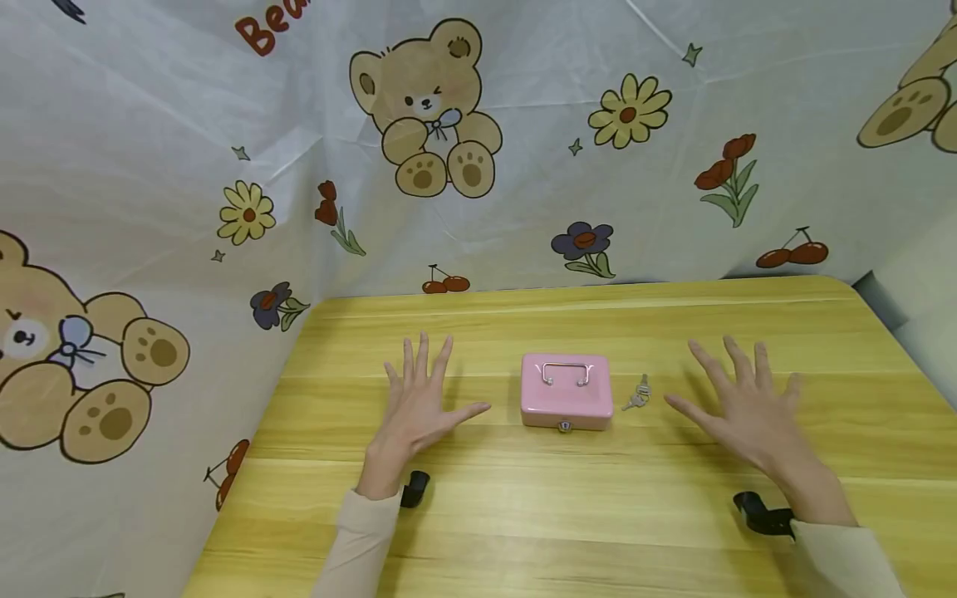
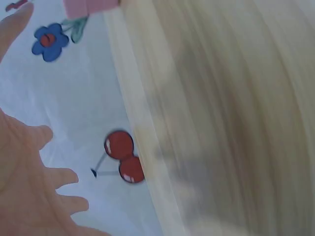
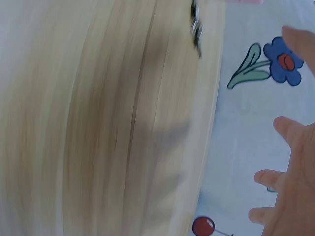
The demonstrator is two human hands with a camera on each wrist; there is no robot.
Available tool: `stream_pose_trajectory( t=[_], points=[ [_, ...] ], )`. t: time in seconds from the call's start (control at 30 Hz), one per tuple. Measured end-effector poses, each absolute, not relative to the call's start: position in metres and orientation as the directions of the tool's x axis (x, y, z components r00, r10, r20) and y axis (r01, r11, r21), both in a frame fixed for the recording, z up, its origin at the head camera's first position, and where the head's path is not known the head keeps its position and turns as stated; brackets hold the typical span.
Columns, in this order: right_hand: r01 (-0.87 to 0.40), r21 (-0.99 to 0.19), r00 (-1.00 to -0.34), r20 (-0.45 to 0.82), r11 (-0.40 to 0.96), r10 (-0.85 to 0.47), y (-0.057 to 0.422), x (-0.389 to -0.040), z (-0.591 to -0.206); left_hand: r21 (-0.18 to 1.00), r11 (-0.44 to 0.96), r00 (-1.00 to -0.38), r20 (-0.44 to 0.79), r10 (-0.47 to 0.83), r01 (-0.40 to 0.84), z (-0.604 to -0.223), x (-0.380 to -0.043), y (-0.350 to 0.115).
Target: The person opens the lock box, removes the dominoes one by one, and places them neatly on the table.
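A pink metal cash box (image 1: 566,407) with its lid down sits on the wooden table, a wire handle (image 1: 566,365) on top and a small lock (image 1: 565,426) at the front. Just right of it lie keys (image 1: 639,394), joined together. My left hand (image 1: 419,411) hovers over the table left of the box, fingers spread and nothing held. On the other side, my right hand (image 1: 755,415) is also spread, its thumb nearest the keys. In the left wrist view, a corner of the box (image 2: 91,6) shows at the top; the right wrist view has the keys (image 3: 196,27) near its top.
The wooden table (image 1: 568,515) ends at the back against a pale cloth (image 1: 523,224) printed with bears and flowers. That cloth also covers the left side. Dark wrist camera mounts (image 1: 414,490) stick out beside both wrists.
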State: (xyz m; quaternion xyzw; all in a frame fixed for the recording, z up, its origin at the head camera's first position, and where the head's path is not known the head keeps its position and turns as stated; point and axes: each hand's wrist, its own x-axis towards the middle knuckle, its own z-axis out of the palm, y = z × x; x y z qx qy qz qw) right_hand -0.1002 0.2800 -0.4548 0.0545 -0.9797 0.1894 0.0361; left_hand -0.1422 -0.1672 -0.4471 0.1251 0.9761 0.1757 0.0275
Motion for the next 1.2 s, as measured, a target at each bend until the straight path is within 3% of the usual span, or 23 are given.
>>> stream_pose_trajectory(
  t=[0.37, 0.67, 0.9, 1.2],
  points=[
    [-0.131, -0.445, -0.991, 0.093, 0.886, -0.100, 0.237, -0.106, -0.467, 0.538, 0.784, -0.932, 0.007, 0.364, 0.310, -0.445, -0.145, -0.124],
    [0.012, -0.502, -0.991, 0.111, 0.865, 0.078, 0.213, -0.115, -0.476, 0.773, 0.591, -0.898, -0.065, 0.435, 0.231, -0.454, -0.152, -0.099],
    [0.142, -0.501, -0.982, 0.038, 0.854, 0.185, 0.208, -0.114, -0.479, 0.822, 0.521, -0.872, -0.064, 0.484, 0.229, -0.462, -0.158, -0.090],
    [0.167, -0.524, -0.980, 0.006, 0.835, 0.200, 0.205, -0.120, -0.478, 0.892, 0.402, -0.860, -0.029, 0.509, 0.208, -0.478, -0.166, -0.086]
  ],
)
